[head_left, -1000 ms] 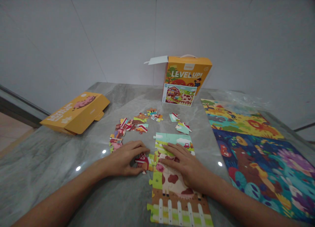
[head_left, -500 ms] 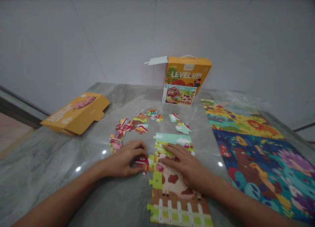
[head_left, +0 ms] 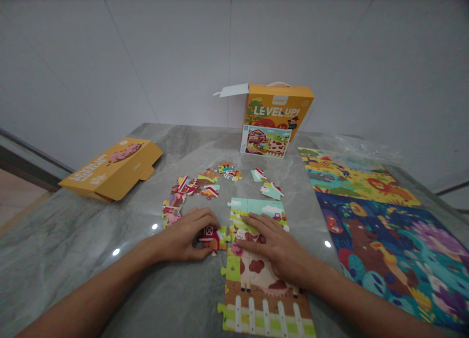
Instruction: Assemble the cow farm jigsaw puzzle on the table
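Observation:
Between the thumb and fingers of my left hand [head_left: 186,236] is a red barn puzzle piece [head_left: 210,238], its green side beside the left edge of the joined cow puzzle [head_left: 252,269]. Whether the piece touches that edge I cannot tell for sure. My right hand [head_left: 276,247] lies on the cow puzzle with fingers stretched out over the cow's head and back. The puzzle shows a white fence along its near end and sky at its far end. Several loose puzzle pieces [head_left: 208,190] lie in an arc beyond my left hand.
A yellow box [head_left: 280,103] stands at the back with a farm picture card [head_left: 267,142] against it. An open yellow box lid [head_left: 113,169] lies at the left. On the right are a savanna puzzle [head_left: 359,177] and a dark blue animal puzzle [head_left: 395,260].
My left hand has shifted the barn piece slightly up beside the cow puzzle, and more of the piece shows. The right hand stays on the puzzle, nearly unmoved.

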A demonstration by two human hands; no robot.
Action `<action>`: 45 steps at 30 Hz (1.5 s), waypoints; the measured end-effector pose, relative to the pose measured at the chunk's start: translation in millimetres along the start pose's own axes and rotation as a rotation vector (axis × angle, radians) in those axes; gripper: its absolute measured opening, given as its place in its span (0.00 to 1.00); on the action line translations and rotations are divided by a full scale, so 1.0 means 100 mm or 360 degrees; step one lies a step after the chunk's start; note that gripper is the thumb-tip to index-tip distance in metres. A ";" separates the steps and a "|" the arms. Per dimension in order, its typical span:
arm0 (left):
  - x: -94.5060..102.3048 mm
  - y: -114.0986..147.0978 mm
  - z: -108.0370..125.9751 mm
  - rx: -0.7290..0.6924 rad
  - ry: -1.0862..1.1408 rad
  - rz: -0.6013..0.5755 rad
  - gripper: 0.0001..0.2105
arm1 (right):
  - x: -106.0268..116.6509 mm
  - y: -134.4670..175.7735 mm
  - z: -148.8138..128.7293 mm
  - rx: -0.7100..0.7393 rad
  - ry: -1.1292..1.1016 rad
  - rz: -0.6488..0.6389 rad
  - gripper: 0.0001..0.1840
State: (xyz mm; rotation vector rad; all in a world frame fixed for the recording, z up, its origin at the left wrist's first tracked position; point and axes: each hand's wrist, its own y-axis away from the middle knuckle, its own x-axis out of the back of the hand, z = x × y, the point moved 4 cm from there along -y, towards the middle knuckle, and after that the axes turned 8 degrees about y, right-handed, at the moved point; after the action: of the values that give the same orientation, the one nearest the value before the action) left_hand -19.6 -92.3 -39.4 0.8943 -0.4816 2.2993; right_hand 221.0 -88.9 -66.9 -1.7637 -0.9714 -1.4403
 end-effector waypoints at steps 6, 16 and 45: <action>-0.05 -0.05 -0.05 -0.0133 -0.0082 0.0173 0.12 | 0.00 0.01 0.00 0.0003 -0.0027 0.0031 0.45; -0.04 -0.07 -0.07 -0.0110 -0.0207 0.0225 0.10 | 0.03 -0.01 0.00 -0.0031 -0.0031 -0.0029 0.45; -0.02 -0.03 -0.10 -0.0092 -0.0272 0.0165 0.13 | 0.01 0.00 0.00 -0.0017 -0.0025 0.0040 0.45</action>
State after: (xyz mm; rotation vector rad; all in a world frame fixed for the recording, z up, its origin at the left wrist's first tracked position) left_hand -21.0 -85.3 -47.8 1.0649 -0.6787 2.2990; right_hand 221.1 -88.6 -65.9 -1.7915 -0.9478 -1.4202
